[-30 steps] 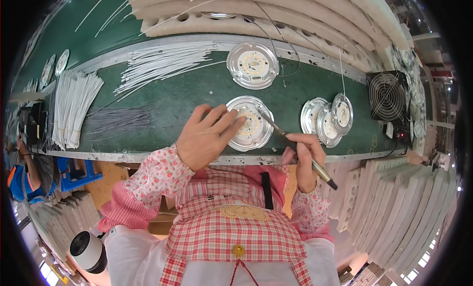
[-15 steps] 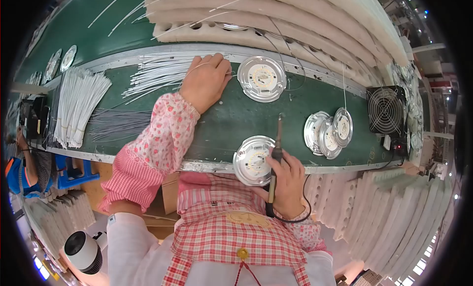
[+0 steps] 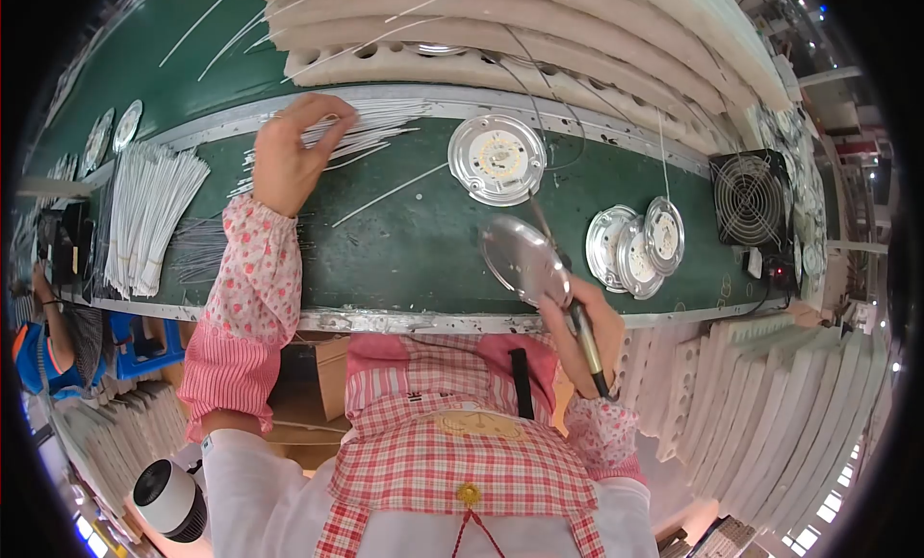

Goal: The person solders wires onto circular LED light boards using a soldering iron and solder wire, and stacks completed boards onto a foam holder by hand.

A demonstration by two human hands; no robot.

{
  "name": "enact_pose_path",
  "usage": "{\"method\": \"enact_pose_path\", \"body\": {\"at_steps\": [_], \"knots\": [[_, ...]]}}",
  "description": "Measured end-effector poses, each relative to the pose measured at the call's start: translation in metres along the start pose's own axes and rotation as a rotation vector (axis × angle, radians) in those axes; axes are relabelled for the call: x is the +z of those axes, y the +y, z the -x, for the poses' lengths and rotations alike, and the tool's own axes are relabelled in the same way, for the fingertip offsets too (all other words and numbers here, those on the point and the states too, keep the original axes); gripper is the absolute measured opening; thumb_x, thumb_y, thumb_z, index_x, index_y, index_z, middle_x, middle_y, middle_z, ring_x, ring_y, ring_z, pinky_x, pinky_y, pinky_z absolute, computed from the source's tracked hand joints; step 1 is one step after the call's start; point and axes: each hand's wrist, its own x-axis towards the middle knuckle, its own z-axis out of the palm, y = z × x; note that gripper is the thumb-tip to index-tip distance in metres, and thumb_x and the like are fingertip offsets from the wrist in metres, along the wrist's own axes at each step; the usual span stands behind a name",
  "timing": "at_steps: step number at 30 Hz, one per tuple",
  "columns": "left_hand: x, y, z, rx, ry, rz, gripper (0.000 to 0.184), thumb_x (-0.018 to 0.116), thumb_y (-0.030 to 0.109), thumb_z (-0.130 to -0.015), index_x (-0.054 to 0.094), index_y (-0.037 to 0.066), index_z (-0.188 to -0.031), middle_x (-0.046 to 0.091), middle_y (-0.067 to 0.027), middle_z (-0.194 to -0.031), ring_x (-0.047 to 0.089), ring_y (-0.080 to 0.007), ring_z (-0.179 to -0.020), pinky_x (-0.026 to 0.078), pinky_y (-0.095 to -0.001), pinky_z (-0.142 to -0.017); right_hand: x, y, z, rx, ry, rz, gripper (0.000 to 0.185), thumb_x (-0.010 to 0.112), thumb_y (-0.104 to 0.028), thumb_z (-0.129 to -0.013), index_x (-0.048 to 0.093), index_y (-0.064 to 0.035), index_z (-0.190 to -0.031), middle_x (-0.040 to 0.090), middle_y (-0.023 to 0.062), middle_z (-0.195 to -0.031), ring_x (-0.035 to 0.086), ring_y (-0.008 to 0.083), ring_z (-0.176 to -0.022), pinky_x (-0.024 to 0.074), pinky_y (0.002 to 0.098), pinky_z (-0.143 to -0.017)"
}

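Disc (image 3: 525, 260) and iron (image 3: 587, 341) gripped in right hand (image 3: 597, 319); keep tip (image 3: 541, 219) at eleven o'clock, clear of disc. Left hand (image 3: 289, 168) at ten, by wires (image 3: 390, 121): grip unclear.

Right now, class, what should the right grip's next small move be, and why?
Probably lay the tilted metal disc flat on the green tabletop: the right grip holds both it and the pen-shaped tool, so setting the disc down would likely make the tool easier to steer. The left grip is over at the white wires, away from that disc.
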Motion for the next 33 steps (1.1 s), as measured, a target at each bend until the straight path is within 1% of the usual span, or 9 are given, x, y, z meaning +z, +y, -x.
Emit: {"method": "enact_pose_path", "body": {"at_steps": [1, 3, 6, 8, 14, 17, 21, 26, 33], "knots": [[-0.003, 0.005, -0.002, -0.022, 0.078, 0.060, 0.015, 0.071, 0.009, -0.087, 0.074, 0.008, -0.101, 0.070, -0.0084, -0.092, 0.067, -0.0242, -0.081, 0.049, -0.0349, -0.074, 0.004, 0.002, -0.001, 0.106, 0.043, -0.062, 0.035, 0.073, -0.006, -0.088, 0.065, -0.0036, -0.122, 0.071, 0.0129, -0.090, 0.069, 0.0184, -0.077, 0.0535, 0.0279, -0.070], [-0.005, 0.035, 0.002, -0.089, -0.008, 0.189, 0.017, 0.070, 0.006, -0.088, 0.075, 0.008, -0.104, 0.069, -0.0082, -0.089, 0.066, -0.0225, -0.077, 0.050, -0.0325, -0.071, 0.013, 0.000, -0.009, 0.239, 0.125, -0.260, 0.035, 0.069, -0.010, -0.094, 0.061, 0.0003, -0.126, 0.071, 0.0082, -0.093, 0.067, 0.0107, -0.077, 0.0543, 0.0247, -0.069], [0.007, 0.090, 0.020, -0.090, -0.209, 0.355, 0.016, 0.072, 0.002, -0.085, 0.074, 0.004, -0.101, 0.068, -0.0071, -0.086, 0.063, -0.0148, -0.075, 0.050, -0.0276, -0.072, 0.019, -0.003, -0.017, 0.305, 0.161, -0.346, 0.036, 0.069, -0.012, -0.095, 0.059, 0.0010, -0.126, 0.070, 0.0095, -0.095, 0.068, 0.0121, -0.077, 0.0573, 0.0262, -0.067], [0.023, 0.112, 0.037, -0.060, -0.278, 0.337, 0.017, 0.074, 0.004, -0.083, 0.074, 0.006, -0.100, 0.065, -0.0044, -0.081, 0.059, -0.0148, -0.065, 0.046, -0.0285, -0.066, 0.023, -0.006, -0.018, 0.289, 0.173, -0.336, 0.036, 0.069, -0.014, -0.095, 0.059, 0.0009, -0.126, 0.070, 0.0095, -0.095, 0.068, 0.0121, -0.077, 0.0573, 0.0259, -0.067], [0.055, 0.141, 0.047, 0.030, -0.102, 0.219, 0.015, 0.077, 0.009, -0.080, 0.075, 0.013, -0.094, 0.062, -0.0006, -0.075, 0.048, -0.0194, -0.053, 0.036, -0.0327, -0.060, 0.027, -0.007, -0.015, 0.220, 0.148, -0.208, 0.038, 0.069, -0.015, -0.095, 0.059, 0.0011, -0.128, 0.071, 0.0106, -0.096, 0.068, 0.0122, -0.076, 0.0568, 0.0257, -0.066], [0.044, 0.141, 0.048, 0.026, -0.145, 0.153, 0.010, 0.075, 0.011, -0.080, 0.071, 0.013, -0.089, 0.060, -0.0007, -0.075, 0.058, -0.0204, -0.063, 0.038, -0.0345, -0.062, 0.027, -0.010, -0.014, 0.250, 0.164, -0.215, 0.037, 0.070, -0.014, -0.094, 0.061, -0.0019, -0.128, 0.071, 0.0081, -0.094, 0.067, 0.0097, -0.077, 0.0539, 0.0239, -0.069], [0.040, 0.134, 0.055, 0.053, -0.139, 0.096, 0.014, 0.076, 0.011, -0.079, 0.074, 0.014, -0.093, 0.061, 0.0005, -0.075, 0.056, -0.0192, -0.062, 0.038, -0.0335, -0.062, 0.029, -0.004, -0.012, 0.268, 0.186, -0.235, 0.035, 0.071, -0.011, -0.092, 0.063, -0.0029, -0.126, 0.071, 0.0071, -0.092, 0.067, 0.0090, -0.077, 0.0523, 0.0227, -0.069], [0.048, 0.146, 0.050, 0.143, -0.033, 0.079, 0.019, 0.078, 0.010, -0.079, 0.076, 0.014, -0.097, 0.063, 0.0017, -0.074, 0.053, -0.0173, -0.060, 0.036, -0.0320, -0.062, 0.030, -0.008, -0.010, 0.109, 0.188, -0.125, 0.037, 0.070, -0.008, -0.092, 0.062, 0.0005, -0.126, 0.073, 0.0108, -0.095, 0.069, 0.0120, -0.079, 0.0551, 0.0255, -0.069], [0.045, 0.141, 0.058, 0.116, -0.088, 0.068, 0.018, 0.078, 0.010, -0.080, 0.075, 0.015, -0.097, 0.062, 0.0027, -0.074, 0.054, -0.0160, -0.061, 0.035, -0.0324, -0.062, 0.032, -0.009, -0.009, 0.090, 0.248, -0.097, 0.036, 0.071, -0.002, -0.089, 0.063, 0.0024, -0.123, 0.073, 0.0131, -0.099, 0.070, 0.0145, -0.081, 0.0553, 0.0261, -0.070]]}}
